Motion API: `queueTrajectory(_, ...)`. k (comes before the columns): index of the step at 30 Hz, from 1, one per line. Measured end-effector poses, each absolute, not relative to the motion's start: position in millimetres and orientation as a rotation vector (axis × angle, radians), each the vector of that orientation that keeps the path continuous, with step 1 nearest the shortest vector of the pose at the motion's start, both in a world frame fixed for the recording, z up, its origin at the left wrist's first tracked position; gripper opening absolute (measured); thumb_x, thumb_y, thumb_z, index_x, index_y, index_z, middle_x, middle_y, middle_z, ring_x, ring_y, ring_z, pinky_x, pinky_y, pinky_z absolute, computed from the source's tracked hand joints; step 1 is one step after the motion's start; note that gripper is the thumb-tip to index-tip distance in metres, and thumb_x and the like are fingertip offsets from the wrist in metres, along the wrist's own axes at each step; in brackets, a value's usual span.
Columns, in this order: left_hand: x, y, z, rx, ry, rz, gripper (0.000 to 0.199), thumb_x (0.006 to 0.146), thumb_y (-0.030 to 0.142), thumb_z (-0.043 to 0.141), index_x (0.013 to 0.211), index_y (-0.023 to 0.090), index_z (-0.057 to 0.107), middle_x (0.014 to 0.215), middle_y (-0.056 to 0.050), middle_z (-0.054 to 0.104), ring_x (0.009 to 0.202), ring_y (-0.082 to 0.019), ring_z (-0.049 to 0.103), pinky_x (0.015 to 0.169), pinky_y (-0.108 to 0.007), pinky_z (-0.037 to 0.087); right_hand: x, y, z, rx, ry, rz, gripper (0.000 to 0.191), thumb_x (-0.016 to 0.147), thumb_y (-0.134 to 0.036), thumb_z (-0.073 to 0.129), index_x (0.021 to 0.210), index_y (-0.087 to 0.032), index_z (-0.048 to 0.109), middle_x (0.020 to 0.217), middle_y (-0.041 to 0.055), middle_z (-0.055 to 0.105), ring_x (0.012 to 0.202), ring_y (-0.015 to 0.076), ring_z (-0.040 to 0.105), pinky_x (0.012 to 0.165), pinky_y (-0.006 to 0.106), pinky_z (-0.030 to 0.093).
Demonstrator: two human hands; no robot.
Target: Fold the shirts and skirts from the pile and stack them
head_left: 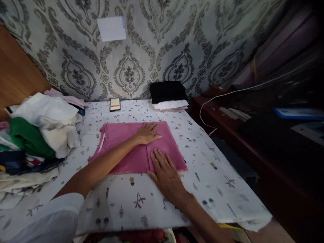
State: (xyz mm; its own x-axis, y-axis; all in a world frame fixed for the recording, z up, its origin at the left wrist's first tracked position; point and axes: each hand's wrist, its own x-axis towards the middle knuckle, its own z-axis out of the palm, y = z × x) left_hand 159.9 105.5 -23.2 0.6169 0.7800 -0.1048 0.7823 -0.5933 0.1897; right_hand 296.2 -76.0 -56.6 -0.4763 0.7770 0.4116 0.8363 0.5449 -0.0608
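A pink shirt (126, 158), partly folded into a rough rectangle, lies flat on the patterned white cloth (152, 209). Its neckline with a white strip faces left. My left hand (148, 133) rests flat on the shirt's upper middle, fingers spread, with the forearm crossing over the fabric. Lower and to the right, my right hand (165, 172) presses flat on the shirt near its front edge, fingers stretched out. Neither hand grips the fabric.
A loose heap of clothes (32, 135) sits at the left. Folded black clothing (167, 91) lies on white clothing (170, 105) at the back. A small framed card (114, 105) is near the wall. A white cable (235, 90) runs over the dark red furniture (227, 131) at right.
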Motion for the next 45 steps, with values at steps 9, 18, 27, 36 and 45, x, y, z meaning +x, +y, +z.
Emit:
queueTrajectory(9, 137.5, 130.9, -19.2, 2.426, 1.591, 0.394, 0.06, 0.1, 0.051, 0.032, 0.148, 0.017, 0.04, 0.161, -0.017, 0.032, 0.151, -0.029, 0.023, 0.121, -0.056, 0.012, 299.8, -81.2, -50.5, -1.33, -2.387, -0.002, 0.059, 0.101, -0.043, 0.042, 0.15, -0.011, 0.041, 0.153, 0.0196, 0.045, 0.145, 0.0301, 0.037, 0.117, 0.056, 0.033)
queueTrajectory(18, -32.3, 127.8, 10.0, 1.863, 2.035, 0.638, 0.021, 0.081, 0.025, 0.062, 0.1, 0.017, 0.064, 0.105, -0.014, 0.067, 0.11, -0.031, 0.06, 0.093, -0.038, 0.046, 243.7, -98.4, -2.4, -1.17, -2.432, 0.187, 0.03, 0.092, -0.027, 0.062, 0.118, -0.012, 0.065, 0.127, 0.0165, 0.064, 0.12, 0.0291, 0.057, 0.104, 0.045, 0.048)
queueTrajectory(27, -75.5, 113.1, 4.5, 1.486, 1.893, 0.608, 0.02, 0.065, 0.027, 0.077, 0.059, 0.02, 0.059, 0.048, 0.0, 0.058, 0.049, -0.014, 0.055, 0.049, -0.022, 0.04, 127.2, -84.7, 20.9, -0.824, -2.845, 0.134, 0.03, 0.085, -0.009, 0.06, 0.115, -0.005, 0.058, 0.103, 0.0157, 0.068, 0.091, 0.0269, 0.065, 0.069, 0.037, 0.057)
queueTrajectory(36, -66.9, 107.9, 20.3, 1.282, 1.806, 0.693, 0.03, 0.061, 0.022, 0.082, 0.07, 0.02, 0.053, 0.045, 0.005, 0.051, 0.039, -0.012, 0.049, 0.043, -0.023, 0.04, 120.7, -77.8, 22.0, -1.017, -2.803, 0.302, 0.029, 0.086, -0.003, 0.05, 0.112, -0.01, 0.06, 0.105, 0.015, 0.071, 0.093, 0.027, 0.069, 0.066, 0.036, 0.058)
queueTrajectory(45, -40.7, 107.2, 45.8, 1.256, 1.627, 0.87, 0.036, 0.059, 0.019, 0.077, 0.089, 0.022, 0.058, 0.049, 0.01, 0.051, 0.038, -0.007, 0.041, 0.04, -0.017, 0.031, 149.0, -70.9, 32.7, -1.127, -2.39, 0.592, 0.023, 0.087, -0.011, 0.049, 0.103, -0.016, 0.066, 0.102, 0.0083, 0.072, 0.087, 0.0208, 0.068, 0.072, 0.029, 0.051)
